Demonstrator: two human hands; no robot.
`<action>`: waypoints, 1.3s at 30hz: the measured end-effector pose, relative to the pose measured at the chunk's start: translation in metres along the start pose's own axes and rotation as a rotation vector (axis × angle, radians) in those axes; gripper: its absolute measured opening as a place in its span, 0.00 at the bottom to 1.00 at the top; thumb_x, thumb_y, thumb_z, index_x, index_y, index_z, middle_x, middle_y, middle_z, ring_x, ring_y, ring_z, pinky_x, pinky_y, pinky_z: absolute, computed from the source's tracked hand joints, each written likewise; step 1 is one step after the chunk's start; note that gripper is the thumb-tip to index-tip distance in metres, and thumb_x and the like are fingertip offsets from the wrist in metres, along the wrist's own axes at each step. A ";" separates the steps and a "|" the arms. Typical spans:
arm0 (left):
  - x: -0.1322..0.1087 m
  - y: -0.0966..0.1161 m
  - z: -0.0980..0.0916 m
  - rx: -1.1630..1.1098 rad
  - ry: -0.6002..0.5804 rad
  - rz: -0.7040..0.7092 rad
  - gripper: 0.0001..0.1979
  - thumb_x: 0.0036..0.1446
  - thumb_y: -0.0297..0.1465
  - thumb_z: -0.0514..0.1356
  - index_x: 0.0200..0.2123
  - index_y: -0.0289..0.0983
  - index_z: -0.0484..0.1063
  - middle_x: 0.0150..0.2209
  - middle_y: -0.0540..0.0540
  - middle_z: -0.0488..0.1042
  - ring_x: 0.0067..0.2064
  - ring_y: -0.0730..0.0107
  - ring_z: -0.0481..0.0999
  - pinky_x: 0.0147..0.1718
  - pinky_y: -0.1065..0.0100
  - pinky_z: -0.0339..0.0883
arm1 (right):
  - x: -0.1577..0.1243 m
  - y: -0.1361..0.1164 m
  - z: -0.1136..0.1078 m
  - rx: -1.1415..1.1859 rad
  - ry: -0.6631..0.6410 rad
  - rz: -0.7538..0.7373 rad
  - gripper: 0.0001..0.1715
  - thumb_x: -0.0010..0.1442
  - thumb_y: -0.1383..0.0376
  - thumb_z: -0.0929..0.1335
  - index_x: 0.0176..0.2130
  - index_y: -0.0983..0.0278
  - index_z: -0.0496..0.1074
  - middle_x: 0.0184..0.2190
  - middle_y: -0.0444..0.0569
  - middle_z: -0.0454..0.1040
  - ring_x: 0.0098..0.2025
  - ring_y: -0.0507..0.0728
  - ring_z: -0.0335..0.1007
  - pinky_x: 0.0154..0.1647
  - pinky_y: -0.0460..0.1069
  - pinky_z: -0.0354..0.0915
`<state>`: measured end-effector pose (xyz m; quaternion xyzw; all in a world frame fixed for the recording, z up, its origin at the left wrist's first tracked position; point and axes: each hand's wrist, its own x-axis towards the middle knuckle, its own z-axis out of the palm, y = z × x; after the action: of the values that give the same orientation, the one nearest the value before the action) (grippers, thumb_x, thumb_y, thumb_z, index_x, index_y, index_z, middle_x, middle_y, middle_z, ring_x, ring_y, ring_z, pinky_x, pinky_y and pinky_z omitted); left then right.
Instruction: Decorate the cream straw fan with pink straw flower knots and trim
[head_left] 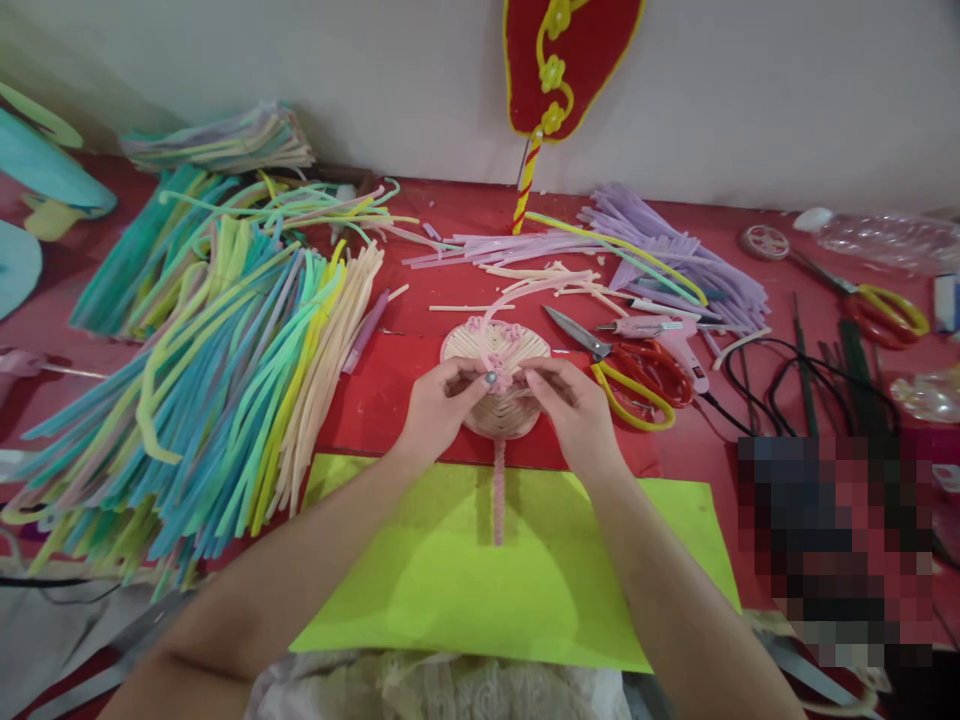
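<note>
our left hand [442, 405] and right hand [574, 405] both pinch the small cream woven pipe-cleaner fan with pink trim [496, 352] over the red table [420, 320].

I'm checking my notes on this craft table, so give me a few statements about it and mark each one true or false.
1. The left hand and right hand both pinch the small woven fan. True.
2. The scissors nearest the fan lie to its left. False: they lie to its right.
3. The sheet under the forearms is blue. False: it is lime green.
4. A pile of coloured strands lies left of the hands. True.
</note>
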<state>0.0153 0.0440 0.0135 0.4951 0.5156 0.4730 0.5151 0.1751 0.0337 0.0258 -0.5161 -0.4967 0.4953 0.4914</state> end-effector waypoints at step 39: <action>0.003 0.007 -0.004 -0.152 -0.234 -0.122 0.16 0.42 0.40 0.67 0.30 0.35 0.72 0.28 0.49 0.75 0.30 0.72 0.75 0.34 0.68 0.70 | 0.003 -0.002 -0.018 -0.337 -0.156 -0.319 0.04 0.55 0.62 0.70 0.32 0.56 0.77 0.32 0.45 0.78 0.35 0.55 0.73 0.39 0.52 0.70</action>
<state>0.0111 0.0478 0.0205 0.4742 0.4440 0.4174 0.6354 0.1930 0.0367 0.0282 -0.4661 -0.6839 0.3601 0.4305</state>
